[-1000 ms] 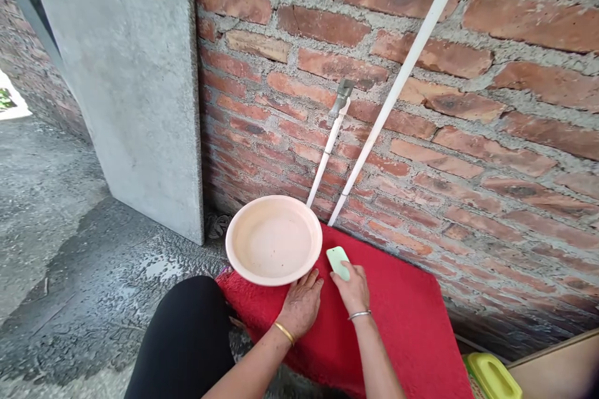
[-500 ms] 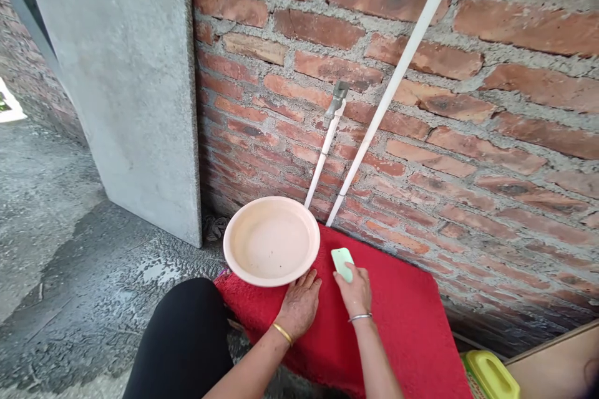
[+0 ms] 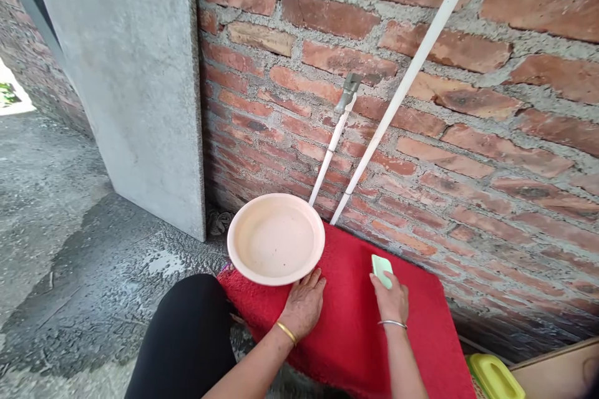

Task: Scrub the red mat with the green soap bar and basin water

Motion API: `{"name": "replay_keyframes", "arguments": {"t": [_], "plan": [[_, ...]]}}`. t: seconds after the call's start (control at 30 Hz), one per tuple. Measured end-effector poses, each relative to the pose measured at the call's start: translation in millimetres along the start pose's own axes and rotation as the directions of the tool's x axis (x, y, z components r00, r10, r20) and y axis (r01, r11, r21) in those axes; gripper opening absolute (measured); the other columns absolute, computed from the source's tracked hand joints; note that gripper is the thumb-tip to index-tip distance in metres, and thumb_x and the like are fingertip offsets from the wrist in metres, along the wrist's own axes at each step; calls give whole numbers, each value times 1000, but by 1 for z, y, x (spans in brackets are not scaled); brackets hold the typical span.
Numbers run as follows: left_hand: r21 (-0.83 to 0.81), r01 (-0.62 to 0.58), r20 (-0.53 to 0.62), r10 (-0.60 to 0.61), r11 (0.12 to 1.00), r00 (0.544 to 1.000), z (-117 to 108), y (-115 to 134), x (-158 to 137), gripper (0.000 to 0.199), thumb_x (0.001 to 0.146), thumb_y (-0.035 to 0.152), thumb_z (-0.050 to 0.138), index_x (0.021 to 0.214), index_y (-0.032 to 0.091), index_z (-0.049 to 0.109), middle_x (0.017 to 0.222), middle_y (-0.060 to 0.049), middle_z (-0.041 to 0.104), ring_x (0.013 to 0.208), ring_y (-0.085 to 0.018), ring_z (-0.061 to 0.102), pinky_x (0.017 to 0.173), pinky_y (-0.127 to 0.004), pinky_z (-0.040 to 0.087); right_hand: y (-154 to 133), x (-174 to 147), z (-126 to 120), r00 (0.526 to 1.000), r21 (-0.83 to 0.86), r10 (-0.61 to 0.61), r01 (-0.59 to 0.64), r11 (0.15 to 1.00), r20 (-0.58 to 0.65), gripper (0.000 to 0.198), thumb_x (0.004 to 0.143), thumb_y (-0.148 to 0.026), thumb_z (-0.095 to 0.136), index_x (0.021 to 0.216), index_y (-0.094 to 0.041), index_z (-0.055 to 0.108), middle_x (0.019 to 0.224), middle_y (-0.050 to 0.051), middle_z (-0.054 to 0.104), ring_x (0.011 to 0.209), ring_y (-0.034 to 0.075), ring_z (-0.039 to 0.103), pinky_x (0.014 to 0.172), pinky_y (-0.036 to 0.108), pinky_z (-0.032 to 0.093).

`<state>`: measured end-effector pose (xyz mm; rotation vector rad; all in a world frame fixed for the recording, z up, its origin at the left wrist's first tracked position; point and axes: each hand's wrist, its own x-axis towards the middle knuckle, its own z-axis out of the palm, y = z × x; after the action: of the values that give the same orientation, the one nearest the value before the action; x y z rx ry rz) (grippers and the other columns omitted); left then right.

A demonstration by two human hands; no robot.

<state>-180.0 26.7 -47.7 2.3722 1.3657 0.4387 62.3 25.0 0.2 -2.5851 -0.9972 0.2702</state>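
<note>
Right hand (image 3: 392, 300): grip closed around pale-green rounded oblong object (image 3: 381, 268); left hand (image 3: 302, 307): grip opened flat on red fuzzy cloth (image 3: 349, 318)

Showing only the front of a pale green object (image 3: 381, 267) beyond the right hand (image 3: 393, 303), with its underside out of sight, with both forearms (image 3: 255, 365) and a yellow container (image 3: 498, 376) cropped by the bottom edge, and with specks (image 3: 283, 264) in the basin (image 3: 271, 227) too small to identify.
</note>
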Motion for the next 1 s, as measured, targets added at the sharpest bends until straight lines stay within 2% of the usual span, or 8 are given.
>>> {"name": "replay_keyframes", "arguments": {"t": [0.07, 0.17, 0.23, 0.33, 0.47, 0.63, 0.77, 1.0], "plan": [[0, -6, -8, 6, 1000, 1000, 0, -1, 0, 45, 92, 18, 42, 136, 18, 55, 151, -13, 46, 140, -28, 39, 115, -50, 32, -21, -12, 14, 987, 42, -157, 156, 987, 25, 56, 83, -55, 55, 129, -24, 61, 114, 10, 57, 103, 25, 61, 94, 35, 46], [8, -16, -23, 16, 1000, 1000, 2, -2, -1, 46, 92, 17, 42, 136, 18, 55, 150, -13, 47, 141, -28, 38, 115, -51, 32, -52, -29, 37, 912, 90, -407, 402, 911, 52, 47, 82, -48, 59, 123, -26, 65, 113, 7, 57, 106, 23, 60, 96, 30, 45], [20, -16, -26, 16, 1000, 1000, 3, -3, -1, 46, 91, 17, 42, 135, 18, 55, 150, -13, 47, 141, -29, 39, 115, -51, 32, -63, -32, 45, 877, 82, -475, 469, 879, 69, 44, 81, -45, 61, 121, -27, 67, 110, 6, 58, 106, 22, 60, 97, 29, 44], [30, -20, -31, 21, 999, 999, 5, -5, 0, 45, 92, 17, 42, 135, 18, 55, 150, -12, 47, 140, -28, 39, 115, -51, 32, -55, -22, 38, 910, 32, -404, 403, 915, 89, 46, 84, -48, 58, 124, -26, 65, 108, 7, 58, 106, 22, 61, 96, 30, 45], [21, -19, -34, 20, 1000, 999, 9, -6, 0, 45, 92, 17, 42, 134, 19, 56, 150, -11, 47, 140, -28, 39, 115, -51, 31, -7, 8, 7, 985, -59, -151, 156, 986, 81, 55, 85, -57, 53, 132, -28, 59, 117, 9, 57, 105, 25, 62, 93, 35, 46], [5, -23, -44, 23, 1000, 999, 10, -7, 1, 44, 92, 17, 43, 134, 19, 57, 150, -11, 47, 141, -28, 38, 116, -52, 30, 57, 29, -26, 998, -60, 61, -59, 996, 32, 66, 85, -69, 41, 137, -29, 50, 117, 13, 61, 104, 29, 63, 87, 40, 48], [16, -20, -44, 20, 1000, 999, 7, -9, 2, 43, 92, 17, 42, 132, 19, 58, 148, -11, 49, 141, -28, 39, 115, -50, 32, 78, 35, -32, 997, 1, 56, -56, 998, 50, 69, 82, -70, 44, 134, -24, 52, 116, 14, 65, 105, 29, 64, 86, 39, 49], [42, -10, -67, 13, 999, 998, 1, -8, 2, 42, 92, 17, 42, 130, 20, 60, 146, -9, 52, 140, -26, 39, 116, -49, 30, 82, 56, -38, 994, 77, -4, -5, 997, 108, 70, 77, -67, 51, 126, -17, 58, 110, 14, 70, 101, 28, 67, 84, 35, 51]]}}
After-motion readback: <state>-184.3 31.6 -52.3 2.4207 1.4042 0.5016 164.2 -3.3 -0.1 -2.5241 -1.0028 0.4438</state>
